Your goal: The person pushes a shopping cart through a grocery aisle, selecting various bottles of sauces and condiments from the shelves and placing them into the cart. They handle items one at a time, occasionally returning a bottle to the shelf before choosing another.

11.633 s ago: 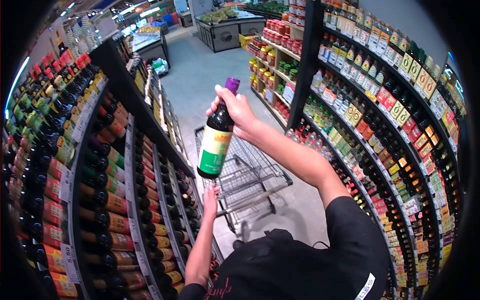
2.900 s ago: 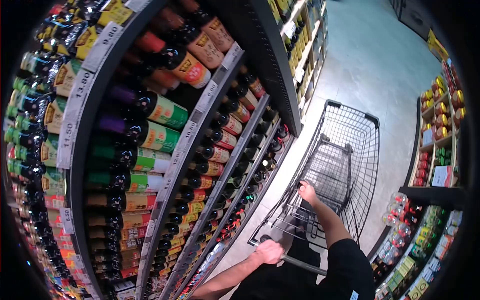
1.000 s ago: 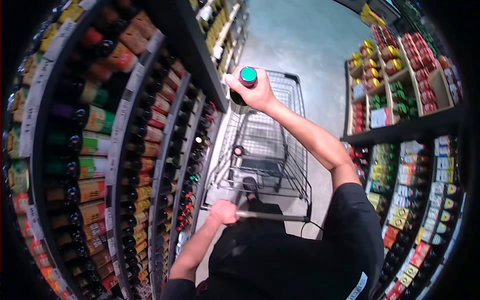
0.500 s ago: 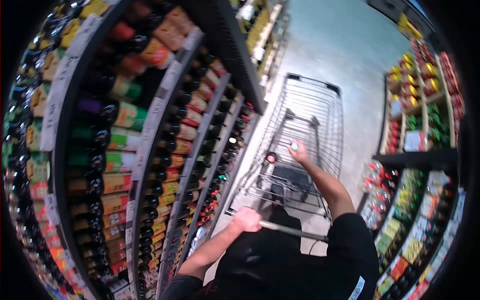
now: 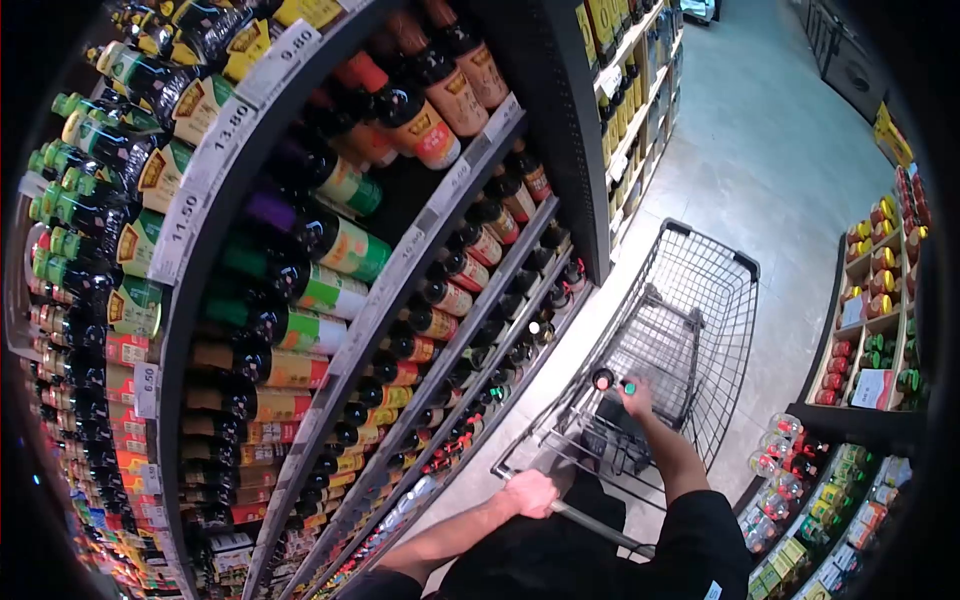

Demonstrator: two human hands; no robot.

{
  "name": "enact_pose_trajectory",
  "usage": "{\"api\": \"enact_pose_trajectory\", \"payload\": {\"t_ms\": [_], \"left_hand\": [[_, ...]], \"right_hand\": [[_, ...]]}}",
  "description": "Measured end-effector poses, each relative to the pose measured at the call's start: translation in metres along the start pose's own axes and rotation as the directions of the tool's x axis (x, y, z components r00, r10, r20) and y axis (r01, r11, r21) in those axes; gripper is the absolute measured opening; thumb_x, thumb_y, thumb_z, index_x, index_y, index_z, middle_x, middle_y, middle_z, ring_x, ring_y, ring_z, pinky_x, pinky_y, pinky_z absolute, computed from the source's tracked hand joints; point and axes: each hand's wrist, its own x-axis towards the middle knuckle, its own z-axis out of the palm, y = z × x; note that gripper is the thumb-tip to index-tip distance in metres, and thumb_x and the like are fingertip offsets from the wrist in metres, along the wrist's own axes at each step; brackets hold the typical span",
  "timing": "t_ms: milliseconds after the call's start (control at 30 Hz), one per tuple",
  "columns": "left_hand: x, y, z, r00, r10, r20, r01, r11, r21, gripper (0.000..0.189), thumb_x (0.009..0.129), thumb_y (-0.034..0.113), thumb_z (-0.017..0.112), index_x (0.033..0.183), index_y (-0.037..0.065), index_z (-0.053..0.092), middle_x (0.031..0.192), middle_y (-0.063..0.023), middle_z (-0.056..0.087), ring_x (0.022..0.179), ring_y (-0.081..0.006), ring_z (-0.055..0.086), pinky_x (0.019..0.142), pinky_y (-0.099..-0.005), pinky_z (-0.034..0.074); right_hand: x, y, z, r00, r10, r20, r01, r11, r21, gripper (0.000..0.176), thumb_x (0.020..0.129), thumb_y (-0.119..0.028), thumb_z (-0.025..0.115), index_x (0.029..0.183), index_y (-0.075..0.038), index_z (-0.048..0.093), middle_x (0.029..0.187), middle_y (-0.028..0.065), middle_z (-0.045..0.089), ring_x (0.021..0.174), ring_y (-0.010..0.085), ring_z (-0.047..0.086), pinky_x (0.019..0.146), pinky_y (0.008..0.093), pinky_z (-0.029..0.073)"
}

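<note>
My left hand (image 5: 530,493) is wrapped around the handlebar (image 5: 600,528) of a black wire shopping cart (image 5: 735,350). My right hand (image 5: 636,398) reaches over the child-seat end of the cart, its fingers closed around a green-capped bottle (image 5: 629,388). Most of that bottle is hidden by the hand or too dark to make out. Just left of it, a dark round item with a reddish rim (image 5: 602,380) sits in the cart.
On the left, shelves (image 5: 385,270) hold many sauce bottles (image 5: 345,250) behind price labels (image 5: 230,130). Crates of jars (image 5: 880,270) and low racks of bottles (image 5: 785,445) line the right. Tiled floor (image 5: 745,130) runs ahead of the cart.
My right hand has come down and closer to the reddish round item, with the green-capped bottle still in it. My view has swung left, so the cart appears farther right. The left hand stays on the handlebar.
</note>
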Motion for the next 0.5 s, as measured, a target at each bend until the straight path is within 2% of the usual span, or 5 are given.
{"api": "enact_pose_trajectory", "payload": {"t_ms": [233,400,433,467,500], "left_hand": [[0.006,-0.005,0.019,0.999,0.038,-0.03,-0.037,0.999,0.021,0.025,0.07,0.03,0.065,0.069,0.005,0.068,0.068,-0.0173,0.066,0.066,-0.0353,0.066,0.061,-0.045,0.053],[0.005,-0.007,0.023,0.997,0.067,-0.042,-0.065,0.997,0.05,0.025,0.071,0.03,0.066,0.074,0.005,0.065,0.068,-0.0162,0.065,0.067,-0.0351,0.066,0.061,-0.0454,0.053],[0.002,-0.003,0.012,0.995,0.086,-0.049,-0.083,0.995,0.051,0.027,0.074,0.033,0.064,0.075,0.006,0.065,0.069,-0.0161,0.065,0.067,-0.0354,0.066,0.061,-0.0454,0.053],[-0.001,0.002,0.001,0.993,0.105,-0.054,-0.102,0.993,0.052,0.029,0.077,0.035,0.063,0.076,0.006,0.065,0.07,-0.016,0.065,0.067,-0.0356,0.065,0.06,-0.0453,0.053],[0.002,0.007,-0.008,0.994,0.063,0.086,-0.072,0.991,0.109,0.034,0.079,0.038,0.061,0.081,0.005,0.066,0.07,-0.0166,0.065,0.065,-0.0359,0.065,0.06,-0.0456,0.053]], "right_hand": [[-0.015,-0.007,0.009,0.998,-0.045,-0.04,0.051,0.985,0.165,0.033,0.078,-0.024,0.074,0.102,-0.004,0.064,0.102,0.0192,0.062,0.098,0.037,0.06,0.088,0.0426,0.048],[-0.017,-0.023,-0.006,0.981,0.168,0.094,-0.177,0.979,0.099,0.042,0.078,-0.034,0.074,0.108,-0.006,0.065,0.107,0.0211,0.061,0.102,0.0376,0.059,0.091,0.042,0.048],[-0.016,-0.019,-0.002,0.995,0.09,0.048,-0.094,0.993,0.077,0.044,0.078,-0.037,0.073,0.11,-0.007,0.065,0.112,0.0212,0.06,0.106,0.0378,0.058,0.093,0.0418,0.047],[-0.019,-0.012,0.001,0.989,0.139,0.054,-0.143,0.986,0.085,0.046,0.077,-0.038,0.073,0.111,-0.008,0.065,0.116,0.021,0.06,0.109,0.0379,0.057,0.094,0.0417,0.047],[-0.021,-0.014,-0.002,0.974,0.207,0.088,-0.213,0.974,0.075,0.047,0.077,-0.038,0.074,0.112,-0.009,0.064,0.116,0.0207,0.06,0.11,0.0379,0.057,0.095,0.0417,0.047]]}}
